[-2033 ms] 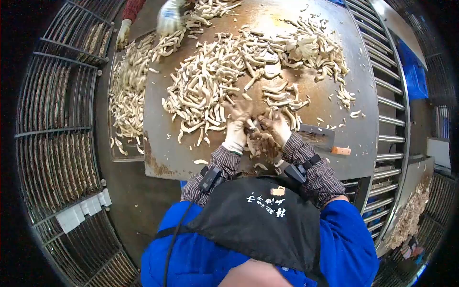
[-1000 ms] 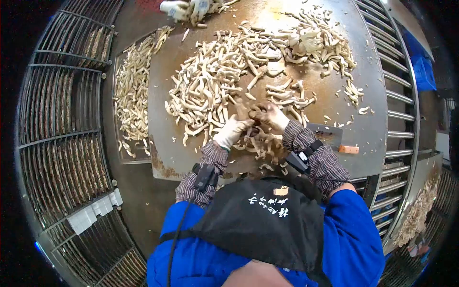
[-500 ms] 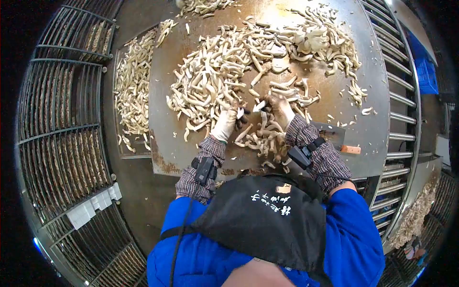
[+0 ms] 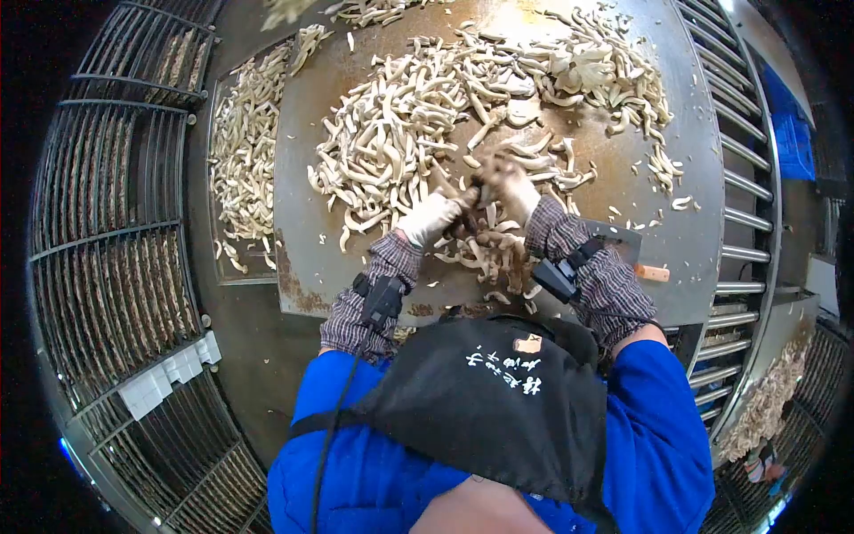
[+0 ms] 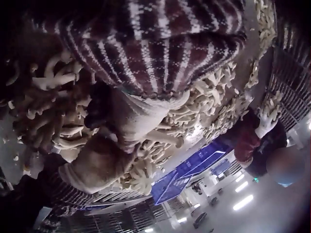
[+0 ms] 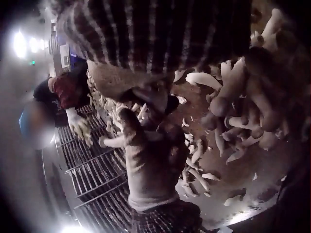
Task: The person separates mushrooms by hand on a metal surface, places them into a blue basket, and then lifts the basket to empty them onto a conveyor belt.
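My left hand [image 4: 436,215], in a stained white glove with darkened fingers, holds a pale mushroom [image 6: 114,141] that sticks out past the thumb in the right wrist view. Close beside it, my right hand [image 4: 514,187], gloved too, is blurred in the head view. Its fingers bend inward toward the left hand, and I cannot tell what they hold. Under both hands is a clump of brownish mushrooms [image 4: 494,254] near the table's front edge. A larger heap of pale mushrooms [image 4: 382,142] spreads just beyond the left hand.
A cleaver with a wooden handle [image 4: 652,272] lies right of my right hand on the metal table [image 4: 311,258]. Left stands a tray [image 4: 245,282] of mushrooms; a roller conveyor [image 4: 743,218] runs along the right. Another person's gloved hand [image 5: 265,124] shows across the table.
My hands parted half a second ago, each with a pale piece at its fingers, and are now close together again. The other person's hands have left the table's far left edge.
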Tool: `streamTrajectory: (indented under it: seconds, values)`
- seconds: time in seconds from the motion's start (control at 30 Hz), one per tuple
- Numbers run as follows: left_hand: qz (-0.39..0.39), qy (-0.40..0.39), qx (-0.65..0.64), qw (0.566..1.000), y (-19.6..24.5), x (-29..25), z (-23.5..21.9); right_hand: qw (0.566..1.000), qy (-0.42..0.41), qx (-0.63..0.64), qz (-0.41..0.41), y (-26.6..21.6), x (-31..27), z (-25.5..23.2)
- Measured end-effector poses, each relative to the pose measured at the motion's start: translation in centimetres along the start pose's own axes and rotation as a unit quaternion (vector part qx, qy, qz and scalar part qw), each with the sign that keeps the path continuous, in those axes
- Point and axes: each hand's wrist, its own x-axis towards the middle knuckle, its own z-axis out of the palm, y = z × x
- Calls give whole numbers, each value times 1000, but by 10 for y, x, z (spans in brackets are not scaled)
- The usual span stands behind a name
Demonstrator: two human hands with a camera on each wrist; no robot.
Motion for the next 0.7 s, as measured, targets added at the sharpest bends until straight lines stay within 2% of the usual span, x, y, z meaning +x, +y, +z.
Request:
streamTrajectory:
  seconds: [0.03, 0.07, 0.1, 0.17, 0.2, 0.23, 0.27, 0.3, 0.33, 0.37, 0.4, 0.47, 0.5, 0.53, 0.57, 0.63, 0.67, 0.7]
  values:
    - [-37, -6, -197, 980, 16, -15, -9, 996, 63, 24, 60, -28, -12, -4]
    - [-3, 36, -227, 973, -12, -14, -6, 964, 21, 265, 25, -18, -2, -17]
    - [50, 84, -256, 962, -19, -22, -3, 995, 39, 89, 21, -38, -20, -20]
    - [-6, 40, -302, 952, -30, -33, 5, 991, 62, 107, 54, -17, -17, -36]
    - [-99, -69, -284, 951, -26, -47, 3, 996, 12, -83, 14, -14, -30, -45]
    - [-88, -125, -250, 956, -19, -60, 9, 974, -81, -211, 32, -11, -44, -52]
    - [-31, -145, -247, 958, -31, -67, 31, 925, -172, -334, 50, -10, -60, -55]
    - [26, -164, -247, 955, -44, -74, 53, 922, -218, -314, 56, 12, -71, -62]
    - [129, -147, -275, 941, -76, -68, 84, 917, -264, -293, 62, 34, -78, -65]
    - [97, -146, -273, 946, -46, -78, 77, 897, -267, -350, 38, 14, -90, -53]
    - [18, -151, -460, 875, -35, -87, 87, 888, -265, -367, 77, 6, -95, -43]
    - [85, -80, -445, 888, -17, -76, 99, 956, -229, -182, 29, 11, -101, -20]
    - [45, -158, -551, 819, -51, -58, 127, 934, -201, -272, -119, 58, -86, -24]
    - [53, -85, -551, 829, -42, -54, 129, 932, -152, -328, -37, 41, -98, -13]
    - [58, -12, -544, 837, -32, -50, 131, 941, -147, -302, -50, 33, -94, -7]
    - [64, 12, -573, 817, -26, -42, 121, 949, -123, -284, -63, 15, -101, -9]
    - [25, 36, -578, 815, -50, -28, 128, 975, -145, -159, -60, 0, -106, -6]
    - [71, 92, -512, 851, -40, -30, 117, 989, -66, -91, -94, 22, -96, -8]
